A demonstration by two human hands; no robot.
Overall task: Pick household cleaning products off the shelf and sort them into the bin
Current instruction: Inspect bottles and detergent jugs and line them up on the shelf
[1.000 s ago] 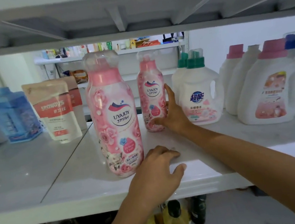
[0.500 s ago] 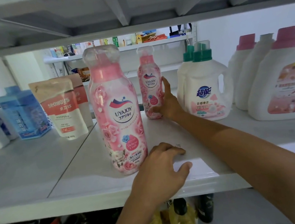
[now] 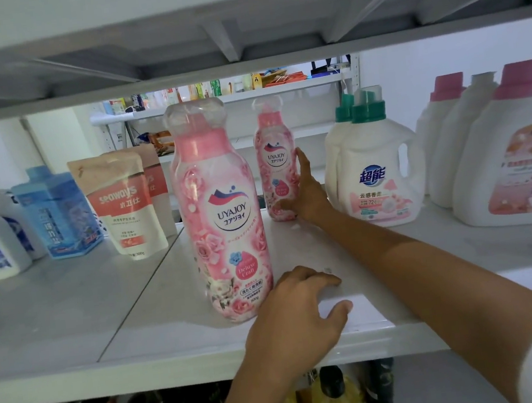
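Our right hand (image 3: 307,200) takes the rear UYAJOY bottle (image 3: 275,163) on the shelf (image 3: 138,315).
From the head camera we see its fingers curled round the bottle's lower part and one digit straight up its right side; the bottle stands upright near the shelf's back edge, just left of a green-capped white detergent jug (image 3: 377,172). Our left hand (image 3: 295,324) rests on the front edge, fingers loosely bent, holding nothing, just right of the front UYAJOY bottle (image 3: 223,213).
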